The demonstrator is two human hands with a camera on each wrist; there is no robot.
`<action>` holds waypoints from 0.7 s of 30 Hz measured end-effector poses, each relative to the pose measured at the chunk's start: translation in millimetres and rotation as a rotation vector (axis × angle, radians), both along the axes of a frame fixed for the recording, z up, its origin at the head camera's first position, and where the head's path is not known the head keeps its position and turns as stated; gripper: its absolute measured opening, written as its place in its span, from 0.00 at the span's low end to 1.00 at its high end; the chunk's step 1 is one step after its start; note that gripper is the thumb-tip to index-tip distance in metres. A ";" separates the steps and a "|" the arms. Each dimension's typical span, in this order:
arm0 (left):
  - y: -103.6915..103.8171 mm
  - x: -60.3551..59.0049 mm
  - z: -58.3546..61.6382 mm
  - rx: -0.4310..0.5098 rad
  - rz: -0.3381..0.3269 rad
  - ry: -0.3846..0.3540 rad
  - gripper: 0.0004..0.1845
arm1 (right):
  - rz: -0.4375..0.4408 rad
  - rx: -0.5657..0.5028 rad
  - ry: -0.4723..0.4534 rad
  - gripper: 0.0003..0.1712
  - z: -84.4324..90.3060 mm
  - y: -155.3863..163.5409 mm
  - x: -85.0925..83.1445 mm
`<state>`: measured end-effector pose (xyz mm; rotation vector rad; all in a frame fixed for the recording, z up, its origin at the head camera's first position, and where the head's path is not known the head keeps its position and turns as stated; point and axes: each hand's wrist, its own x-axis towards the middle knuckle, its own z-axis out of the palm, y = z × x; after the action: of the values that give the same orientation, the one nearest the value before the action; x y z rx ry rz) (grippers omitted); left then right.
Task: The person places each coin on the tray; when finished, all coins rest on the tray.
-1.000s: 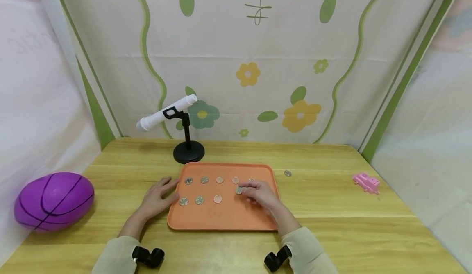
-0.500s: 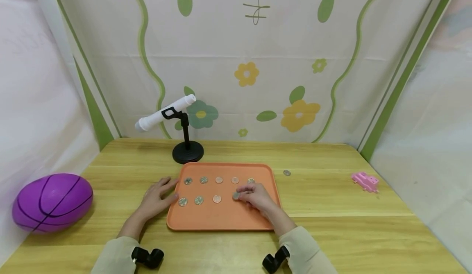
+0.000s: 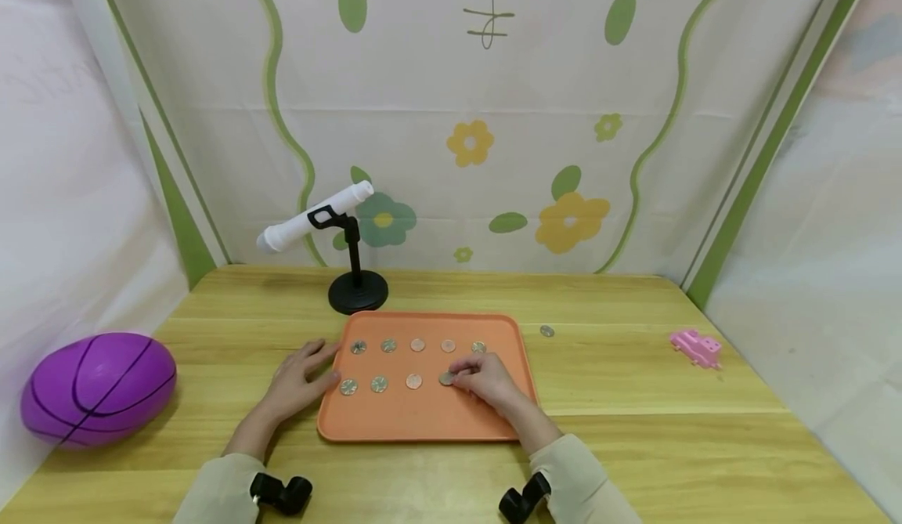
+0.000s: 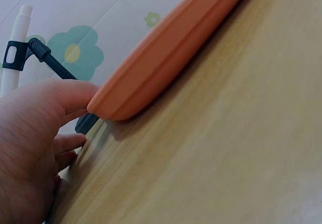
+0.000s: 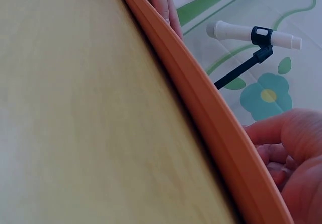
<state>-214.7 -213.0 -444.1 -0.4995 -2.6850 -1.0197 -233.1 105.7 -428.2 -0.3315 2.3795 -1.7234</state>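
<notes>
The left hand [image 4: 30, 148] sat flat on the wooden table [image 4: 211, 148], thumb touching the corner of the orange tray [image 4: 166, 53]. Behind it was a white tube [image 4: 14, 53] in a black clamp.

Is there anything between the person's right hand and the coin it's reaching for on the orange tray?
Nothing visible stands between them. The right hand already has its fingertips on the coin at the right end of the near row on the tray. The next coin lies apart to the left. The left hand rests at the tray's left edge.
</notes>
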 end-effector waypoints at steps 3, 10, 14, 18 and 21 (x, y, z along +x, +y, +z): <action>0.9 1.7 -0.5 0.021 -0.003 0.053 0.26 | 0.006 -0.001 -0.005 0.08 1.9 0.5 0.6; 0.7 1.3 1.5 -0.002 0.006 -0.004 0.27 | 0.039 -0.108 -0.080 0.15 8.7 9.1 -2.5; 0.6 0.7 3.5 -0.018 0.020 -0.050 0.27 | 0.025 -0.142 -0.081 0.18 26.8 19.3 -5.7; 0.0 0.0 2.4 -0.014 0.020 -0.041 0.27 | -0.036 -0.143 -0.081 0.19 35.4 36.6 -17.0; -0.2 -0.2 1.7 -0.011 0.018 -0.036 0.27 | -0.098 -0.127 -0.071 0.20 37.4 51.1 -25.2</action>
<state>-214.9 -213.2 -442.5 -0.4621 -2.7224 -1.0192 -258.4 156.8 -390.8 -0.1698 2.2777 -1.9007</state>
